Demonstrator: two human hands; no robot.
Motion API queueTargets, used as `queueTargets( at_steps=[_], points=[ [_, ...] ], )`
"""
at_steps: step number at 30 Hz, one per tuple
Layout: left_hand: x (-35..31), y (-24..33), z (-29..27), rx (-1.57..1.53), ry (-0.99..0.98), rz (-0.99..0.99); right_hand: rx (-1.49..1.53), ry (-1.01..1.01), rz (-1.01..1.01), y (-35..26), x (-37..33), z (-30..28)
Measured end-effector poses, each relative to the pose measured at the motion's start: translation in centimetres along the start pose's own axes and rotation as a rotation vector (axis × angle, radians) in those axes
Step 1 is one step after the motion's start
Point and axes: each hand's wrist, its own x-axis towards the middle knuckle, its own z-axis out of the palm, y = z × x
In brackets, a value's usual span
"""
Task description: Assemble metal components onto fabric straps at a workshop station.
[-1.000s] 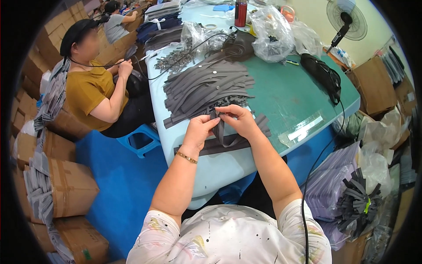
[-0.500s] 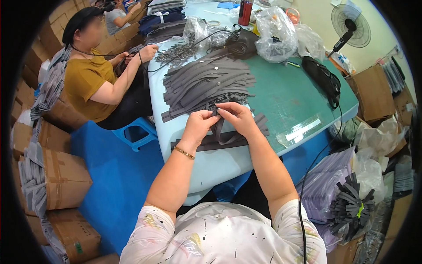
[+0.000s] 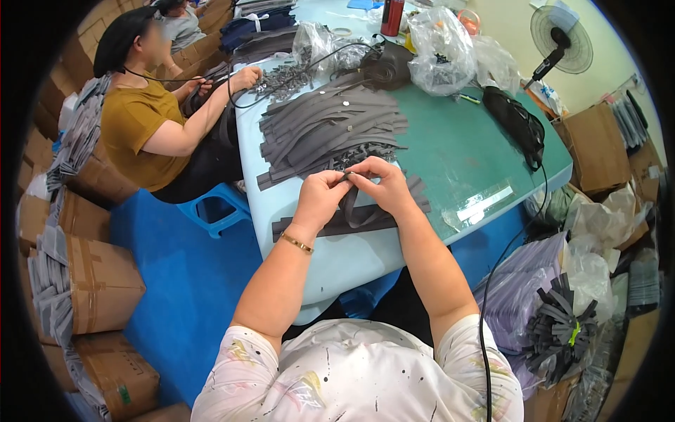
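Over the near part of the table, my left hand [image 3: 320,200] and my right hand [image 3: 384,186] meet fingertip to fingertip. Both pinch the end of a dark grey fabric strip [image 3: 349,209], whose loop hangs down between them. Whether a small part sits in the pinch is hidden by my fingers. Just beyond my hands lies a heap of small dark and silvery pieces [image 3: 364,152]. Behind it spreads a wide pile of grey fabric strips [image 3: 309,130]. More flat strips [image 3: 323,228] lie below my wrists.
At the left a co-worker [image 3: 151,119] handles dark strips beside another heap of small pieces [image 3: 285,79]. Plastic bags [image 3: 443,53], a red bottle [image 3: 392,17] and a black bag [image 3: 513,123] stand farther back. A black cable [image 3: 517,246] hangs at the right. Cartons [image 3: 105,285] line the left.
My hands stay nearly in place, with the fingertips drawn slightly closer around the strip's end. The co-worker's head has shifted a little left, and that person's hand slightly right.
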Motion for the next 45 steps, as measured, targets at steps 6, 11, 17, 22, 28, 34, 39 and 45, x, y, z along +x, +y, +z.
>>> queueTargets(
  at_steps=[6,11,17,22,28,34,39,45],
  points=[
    [0.2,-0.1,-0.2,0.102,-0.037,0.010,0.046,0.063,0.006,0.5,0.1,0.1],
    [-0.2,0.7,0.5,-0.161,-0.117,-0.145,0.063,0.123,-0.083,0.6,0.2,-0.2],
    [0.1,0.1,0.2,0.121,-0.070,0.014,0.003,0.085,-0.054,0.2,-0.1,0.1],
    [-0.1,-0.4,0.6,0.156,-0.050,0.045,-0.052,0.113,-0.073,0.0,-0.1,0.0],
    [-0.6,0.3,1.1,0.203,-0.018,0.096,0.012,0.066,-0.058,0.3,0.0,-0.3],
    [-0.2,-0.7,0.6,0.231,-0.040,0.137,-0.009,0.071,-0.019,0.5,0.1,-0.3],
    [-0.4,0.2,1.0,0.180,-0.034,0.086,0.079,0.083,0.046,0.7,0.1,-0.5],
    [-0.4,0.4,1.0,-0.011,-0.106,-0.036,0.089,0.099,-0.034,0.7,-0.1,-0.3]
  ],
)
